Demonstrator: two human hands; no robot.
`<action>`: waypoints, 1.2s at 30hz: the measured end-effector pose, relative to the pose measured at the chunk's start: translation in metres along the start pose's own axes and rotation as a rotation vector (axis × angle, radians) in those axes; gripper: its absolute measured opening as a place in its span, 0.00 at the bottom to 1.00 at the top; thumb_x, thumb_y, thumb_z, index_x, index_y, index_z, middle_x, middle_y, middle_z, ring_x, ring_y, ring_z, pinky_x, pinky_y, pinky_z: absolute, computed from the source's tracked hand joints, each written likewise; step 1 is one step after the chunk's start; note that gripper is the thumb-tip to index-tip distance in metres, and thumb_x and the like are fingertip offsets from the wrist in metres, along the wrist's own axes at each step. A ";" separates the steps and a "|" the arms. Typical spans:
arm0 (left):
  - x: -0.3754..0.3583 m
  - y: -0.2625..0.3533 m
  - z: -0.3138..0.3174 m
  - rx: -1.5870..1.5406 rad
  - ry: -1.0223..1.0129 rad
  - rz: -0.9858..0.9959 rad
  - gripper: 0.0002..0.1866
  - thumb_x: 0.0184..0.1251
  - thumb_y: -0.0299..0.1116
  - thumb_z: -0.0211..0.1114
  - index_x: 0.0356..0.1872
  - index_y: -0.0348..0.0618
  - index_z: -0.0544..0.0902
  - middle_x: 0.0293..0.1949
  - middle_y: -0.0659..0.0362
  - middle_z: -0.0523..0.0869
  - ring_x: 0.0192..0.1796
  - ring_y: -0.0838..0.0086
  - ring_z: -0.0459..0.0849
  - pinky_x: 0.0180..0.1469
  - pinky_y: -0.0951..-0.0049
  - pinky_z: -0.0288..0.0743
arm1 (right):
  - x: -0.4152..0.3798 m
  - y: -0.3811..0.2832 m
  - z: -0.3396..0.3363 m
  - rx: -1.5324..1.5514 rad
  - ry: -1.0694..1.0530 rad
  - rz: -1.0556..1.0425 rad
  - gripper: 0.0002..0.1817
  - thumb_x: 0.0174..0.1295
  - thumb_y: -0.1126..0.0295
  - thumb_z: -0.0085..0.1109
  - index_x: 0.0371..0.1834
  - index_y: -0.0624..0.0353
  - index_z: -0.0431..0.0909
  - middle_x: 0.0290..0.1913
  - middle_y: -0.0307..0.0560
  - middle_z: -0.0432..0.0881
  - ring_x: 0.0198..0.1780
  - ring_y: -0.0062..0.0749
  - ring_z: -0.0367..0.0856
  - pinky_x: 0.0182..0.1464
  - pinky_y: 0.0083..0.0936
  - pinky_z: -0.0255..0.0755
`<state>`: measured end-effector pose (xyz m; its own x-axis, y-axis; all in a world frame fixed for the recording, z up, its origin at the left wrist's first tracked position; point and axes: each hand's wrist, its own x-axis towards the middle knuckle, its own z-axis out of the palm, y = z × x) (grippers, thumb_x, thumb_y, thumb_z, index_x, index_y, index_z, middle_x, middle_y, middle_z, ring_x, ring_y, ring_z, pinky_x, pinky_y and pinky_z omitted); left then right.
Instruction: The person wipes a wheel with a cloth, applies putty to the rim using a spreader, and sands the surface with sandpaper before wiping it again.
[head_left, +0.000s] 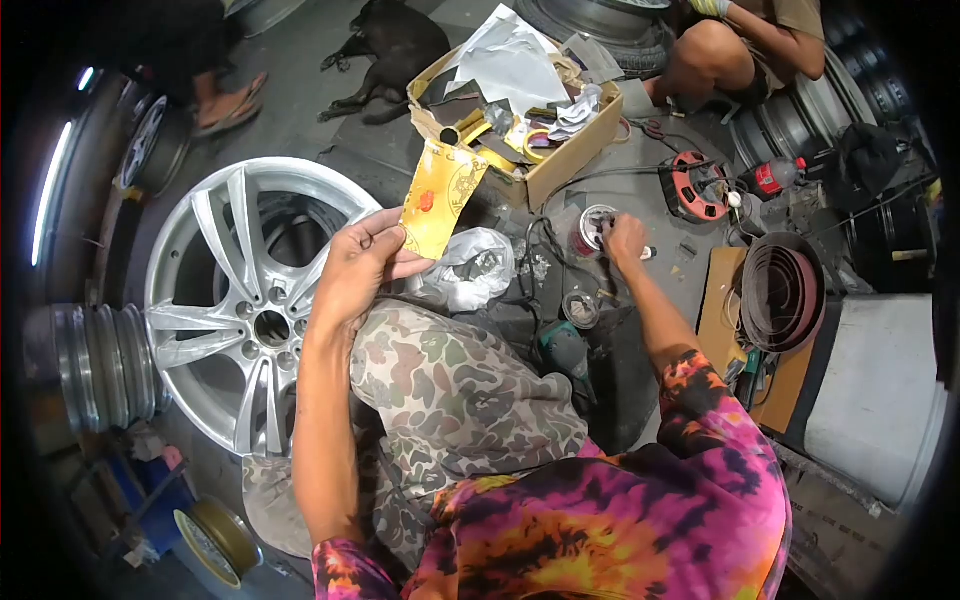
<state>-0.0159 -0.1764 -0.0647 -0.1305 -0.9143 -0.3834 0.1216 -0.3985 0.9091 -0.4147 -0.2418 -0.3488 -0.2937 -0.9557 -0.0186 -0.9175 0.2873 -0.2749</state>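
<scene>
No writing could be read on the yellow packet (441, 199); only a red mark and a faint printed pattern showed on its face. The left hand (358, 268) was raised, palm toward the camera, pinching the packet's lower corner between thumb and fingers so that it stood tilted above the knee. The right hand (625, 243) reached forward and down to the floor, fingers curled against a small round tin (596, 226); whether it truly gripped the tin could not be told. A silver alloy wheel (235, 300) lay flat just left of the left forearm. A cardboard box (560, 160) full of scraps stood beyond the packet, with a white plastic bag (475, 265) between both hands. Cables, a red cord reel (697, 187) and a roll of abrasive belt (782, 290) crowded the floor to the right, leaving little open room.
</scene>
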 end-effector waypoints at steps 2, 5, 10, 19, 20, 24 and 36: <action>0.003 -0.002 -0.001 -0.028 -0.014 0.004 0.19 0.75 0.22 0.52 0.62 0.19 0.72 0.48 0.41 0.86 0.43 0.63 0.91 0.48 0.72 0.88 | -0.004 -0.006 0.000 0.015 -0.014 0.006 0.14 0.62 0.60 0.64 0.36 0.61 0.88 0.36 0.65 0.86 0.42 0.61 0.86 0.47 0.49 0.79; 0.002 -0.001 0.001 0.011 -0.008 -0.003 0.19 0.75 0.24 0.54 0.61 0.20 0.73 0.49 0.45 0.87 0.43 0.68 0.90 0.48 0.76 0.84 | -0.002 -0.004 0.007 0.074 -0.074 0.013 0.13 0.61 0.61 0.63 0.37 0.57 0.89 0.38 0.63 0.87 0.43 0.58 0.87 0.48 0.47 0.79; 0.002 0.008 0.008 0.089 -0.004 -0.035 0.19 0.74 0.24 0.54 0.61 0.21 0.74 0.49 0.46 0.87 0.43 0.69 0.90 0.50 0.74 0.84 | 0.005 0.040 -0.002 0.305 -0.134 0.200 0.12 0.57 0.60 0.66 0.41 0.49 0.91 0.39 0.53 0.89 0.42 0.45 0.88 0.46 0.39 0.79; 0.031 0.008 0.016 0.177 -0.018 0.076 0.19 0.73 0.23 0.54 0.59 0.19 0.75 0.49 0.44 0.86 0.47 0.66 0.88 0.51 0.73 0.86 | -0.036 0.010 -0.132 1.154 -0.159 0.351 0.15 0.60 0.68 0.69 0.48 0.63 0.86 0.34 0.38 0.85 0.23 0.14 0.72 0.24 0.15 0.64; 0.029 0.012 0.024 0.092 0.003 0.083 0.18 0.73 0.21 0.53 0.59 0.19 0.75 0.46 0.44 0.87 0.45 0.68 0.89 0.45 0.77 0.86 | -0.041 -0.007 -0.149 1.166 -0.171 0.326 0.15 0.60 0.68 0.69 0.48 0.63 0.86 0.34 0.38 0.85 0.23 0.14 0.72 0.24 0.15 0.64; 0.029 0.018 0.029 0.074 -0.042 0.085 0.19 0.76 0.24 0.53 0.61 0.21 0.74 0.49 0.46 0.86 0.47 0.68 0.89 0.51 0.73 0.88 | -0.063 -0.073 -0.212 1.397 -0.247 0.141 0.14 0.63 0.69 0.69 0.49 0.65 0.84 0.33 0.35 0.84 0.20 0.11 0.70 0.21 0.11 0.61; -0.003 0.020 0.027 -0.046 -0.069 0.166 0.19 0.75 0.25 0.54 0.60 0.19 0.74 0.50 0.44 0.86 0.47 0.66 0.89 0.50 0.73 0.88 | -0.124 -0.187 -0.237 1.221 -0.233 -0.253 0.10 0.65 0.73 0.66 0.48 0.65 0.86 0.27 0.33 0.79 0.23 0.12 0.74 0.26 0.11 0.64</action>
<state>-0.0397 -0.1800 -0.0411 -0.1717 -0.9613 -0.2156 0.1919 -0.2473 0.9497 -0.2702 -0.1623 -0.0671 0.0210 -0.9993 0.0303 -0.0612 -0.0316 -0.9976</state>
